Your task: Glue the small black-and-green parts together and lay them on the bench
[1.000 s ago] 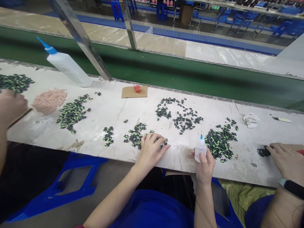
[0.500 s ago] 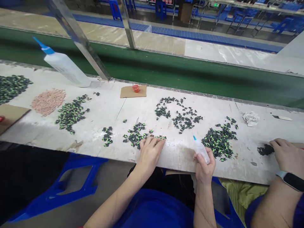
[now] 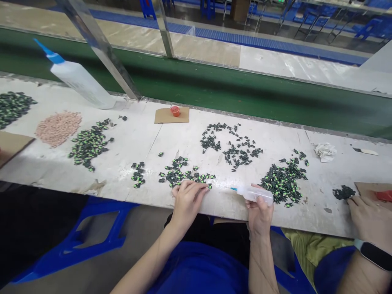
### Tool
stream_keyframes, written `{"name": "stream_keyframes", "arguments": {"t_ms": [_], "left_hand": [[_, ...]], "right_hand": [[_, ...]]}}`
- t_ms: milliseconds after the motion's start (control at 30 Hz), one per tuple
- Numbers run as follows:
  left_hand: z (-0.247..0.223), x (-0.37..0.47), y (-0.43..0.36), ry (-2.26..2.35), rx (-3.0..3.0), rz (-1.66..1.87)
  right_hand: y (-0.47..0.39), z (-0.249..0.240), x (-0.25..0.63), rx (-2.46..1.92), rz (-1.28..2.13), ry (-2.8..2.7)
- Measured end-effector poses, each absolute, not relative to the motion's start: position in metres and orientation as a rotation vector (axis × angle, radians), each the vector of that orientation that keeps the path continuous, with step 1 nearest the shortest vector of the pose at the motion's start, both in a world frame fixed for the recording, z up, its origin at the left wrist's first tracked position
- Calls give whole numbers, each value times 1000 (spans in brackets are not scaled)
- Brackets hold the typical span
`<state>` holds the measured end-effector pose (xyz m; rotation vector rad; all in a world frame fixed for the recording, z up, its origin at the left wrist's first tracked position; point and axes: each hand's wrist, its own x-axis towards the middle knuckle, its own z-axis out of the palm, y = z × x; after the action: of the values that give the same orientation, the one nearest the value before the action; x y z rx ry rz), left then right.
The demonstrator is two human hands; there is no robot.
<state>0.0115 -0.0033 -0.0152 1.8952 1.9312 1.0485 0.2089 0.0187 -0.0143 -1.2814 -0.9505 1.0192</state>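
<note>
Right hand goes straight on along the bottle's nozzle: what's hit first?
Likely the small black-and-green piece by the left hand; the blue nozzle of the bottle in the right hand points roughly there. Depth is unclear, so it might pass above.

The pale worktable (image 3: 134,130) has a worn, stained surface and adjoins a recessed green band (image 3: 214,85) along its far edge. Two metal posts (image 3: 101,51) rise at the left. Beyond the band lies a tan-and-white counter (image 3: 211,50) with light reflections, then a blue ribbed strip (image 3: 245,41). Blue stools (image 3: 207,10) and a brown box (image 3: 239,10) stand on the dark, glossy floor (image 3: 266,26) behind
</note>
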Motion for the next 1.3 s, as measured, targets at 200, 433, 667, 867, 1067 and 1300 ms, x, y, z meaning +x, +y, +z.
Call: {"name": "stream_keyframes", "arguments": {"t_ms": [200, 433, 667, 867, 1067, 1300], "left_hand": [[-17, 17, -11, 1898, 1953, 1041], [-16, 13, -18, 1839, 1944, 1005], [-15, 14, -14, 1805, 1877, 1020], [-16, 12, -11, 1776, 1896, 963], [-17, 12, -10, 1793, 1879, 982], [-15, 13, -10, 1798, 1909, 995]], "right_hand": [[15, -15, 203, -1350, 998, -947], [14, -5, 192, -1427, 968, -1119], [17, -3, 188, -1487, 976, -1125], [16, -10, 191, -1487, 1021, -1134], [16, -5, 191, -1541, 990, -1179], [16, -7, 192, -1543, 1009, -1212]]}}
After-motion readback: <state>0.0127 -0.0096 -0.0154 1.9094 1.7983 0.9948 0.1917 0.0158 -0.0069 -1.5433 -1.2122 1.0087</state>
